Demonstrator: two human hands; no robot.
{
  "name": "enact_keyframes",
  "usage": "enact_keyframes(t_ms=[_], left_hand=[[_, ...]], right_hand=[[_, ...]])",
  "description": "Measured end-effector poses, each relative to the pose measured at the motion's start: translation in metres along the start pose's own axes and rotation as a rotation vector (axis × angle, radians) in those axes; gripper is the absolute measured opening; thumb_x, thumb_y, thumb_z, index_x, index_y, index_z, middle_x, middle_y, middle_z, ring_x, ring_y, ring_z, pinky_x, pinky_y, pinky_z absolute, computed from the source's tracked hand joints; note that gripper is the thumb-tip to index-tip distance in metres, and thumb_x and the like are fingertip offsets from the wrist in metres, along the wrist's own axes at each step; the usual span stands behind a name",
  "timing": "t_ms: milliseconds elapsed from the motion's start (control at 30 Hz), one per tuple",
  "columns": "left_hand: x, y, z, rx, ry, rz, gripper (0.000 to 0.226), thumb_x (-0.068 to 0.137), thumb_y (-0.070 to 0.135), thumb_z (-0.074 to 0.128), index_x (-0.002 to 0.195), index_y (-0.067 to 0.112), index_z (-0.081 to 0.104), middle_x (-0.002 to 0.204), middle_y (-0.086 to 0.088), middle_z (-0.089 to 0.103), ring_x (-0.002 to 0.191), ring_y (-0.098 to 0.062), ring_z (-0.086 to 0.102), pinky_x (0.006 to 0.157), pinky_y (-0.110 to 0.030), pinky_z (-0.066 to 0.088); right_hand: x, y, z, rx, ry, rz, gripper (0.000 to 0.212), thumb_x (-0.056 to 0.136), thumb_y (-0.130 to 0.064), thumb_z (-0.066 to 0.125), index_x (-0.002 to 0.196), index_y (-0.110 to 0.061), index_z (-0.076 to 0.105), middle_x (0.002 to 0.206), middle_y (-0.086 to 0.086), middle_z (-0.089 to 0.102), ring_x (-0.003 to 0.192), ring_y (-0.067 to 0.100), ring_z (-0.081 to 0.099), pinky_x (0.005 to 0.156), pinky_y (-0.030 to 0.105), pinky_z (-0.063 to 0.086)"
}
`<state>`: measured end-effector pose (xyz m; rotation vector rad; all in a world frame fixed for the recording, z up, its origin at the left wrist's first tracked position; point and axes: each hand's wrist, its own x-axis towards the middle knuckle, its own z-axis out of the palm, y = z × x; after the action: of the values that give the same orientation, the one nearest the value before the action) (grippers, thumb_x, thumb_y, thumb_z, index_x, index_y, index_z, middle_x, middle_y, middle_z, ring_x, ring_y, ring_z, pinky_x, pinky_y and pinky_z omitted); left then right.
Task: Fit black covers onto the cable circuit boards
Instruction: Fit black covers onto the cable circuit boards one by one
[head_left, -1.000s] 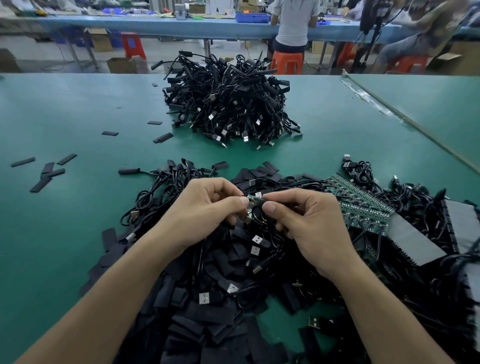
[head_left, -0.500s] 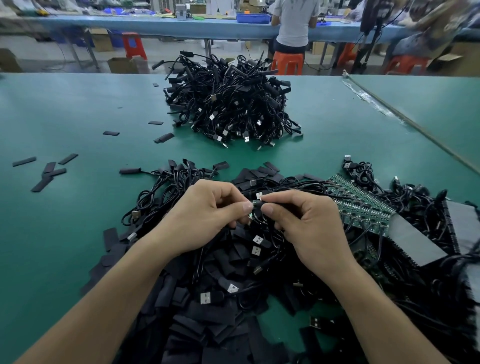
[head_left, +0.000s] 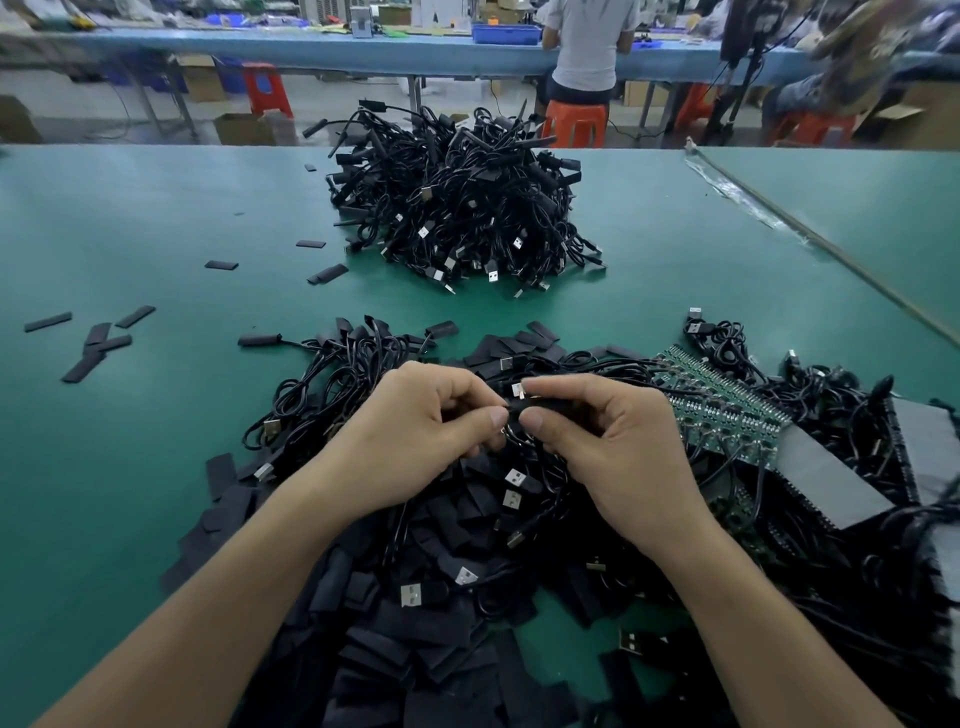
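Left hand (head_left: 415, 431) and right hand (head_left: 608, 447) pinch a black cover (head_left: 551, 404) beside the circuit-board panel (head_left: 722, 415), seemingly mid-fit; sliding it home comes next.

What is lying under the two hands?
Under the left hand and right hand, which pinch one cover: black cables, USB plugs, loose black covers. The table beneath is covered.
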<state>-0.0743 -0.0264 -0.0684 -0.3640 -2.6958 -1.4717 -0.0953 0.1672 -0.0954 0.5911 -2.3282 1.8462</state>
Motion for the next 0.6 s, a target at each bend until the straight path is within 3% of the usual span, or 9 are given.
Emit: enact_keyframes(t_ms=[100, 200, 333, 600], left_hand=[[0.001, 0.000, 0.002, -0.016, 0.046, -0.015, 0.011, 0.091, 0.017, 0.069, 0.082, 0.020, 0.073, 0.071, 0.008, 0.074, 0.061, -0.006, 0.067, 0.061, -0.017, 0.053], [0.001, -0.001, 0.005, -0.046, 0.091, -0.031, 0.012, 0.090, 0.018, 0.071, 0.079, 0.021, 0.073, 0.070, 0.007, 0.074, 0.060, -0.008, 0.068, 0.062, -0.021, 0.056], [0.001, -0.002, 0.015, -0.057, 0.159, -0.047, 0.016, 0.090, 0.019, 0.071, 0.075, 0.024, 0.072, 0.068, 0.008, 0.074, 0.060, -0.012, 0.070, 0.062, -0.024, 0.057], [0.000, 0.000, 0.022, -0.100, 0.224, -0.106, 0.017, 0.091, 0.019, 0.069, 0.075, 0.023, 0.072, 0.068, 0.008, 0.074, 0.060, -0.010, 0.070, 0.064, -0.026, 0.057]], right_hand=[[0.000, -0.001, 0.000, 0.112, 0.122, 0.070, 0.031, 0.078, -0.017, 0.084, 0.103, -0.028, 0.071, 0.075, -0.004, 0.073, 0.061, 0.010, 0.069, 0.051, 0.016, 0.047], [0.000, 0.000, 0.001, 0.174, 0.230, 0.132, 0.022, 0.076, -0.018, 0.086, 0.091, -0.022, 0.070, 0.076, -0.001, 0.075, 0.064, 0.016, 0.073, 0.051, 0.018, 0.050], [-0.001, 0.001, 0.003, 0.136, 0.258, 0.151, 0.014, 0.079, -0.021, 0.084, 0.089, -0.022, 0.075, 0.073, -0.003, 0.076, 0.067, 0.015, 0.074, 0.056, 0.021, 0.054], [-0.001, 0.001, 0.005, 0.096, 0.212, 0.163, 0.023, 0.084, -0.021, 0.079, 0.106, -0.022, 0.075, 0.081, -0.006, 0.077, 0.074, 0.013, 0.075, 0.067, 0.027, 0.058]])
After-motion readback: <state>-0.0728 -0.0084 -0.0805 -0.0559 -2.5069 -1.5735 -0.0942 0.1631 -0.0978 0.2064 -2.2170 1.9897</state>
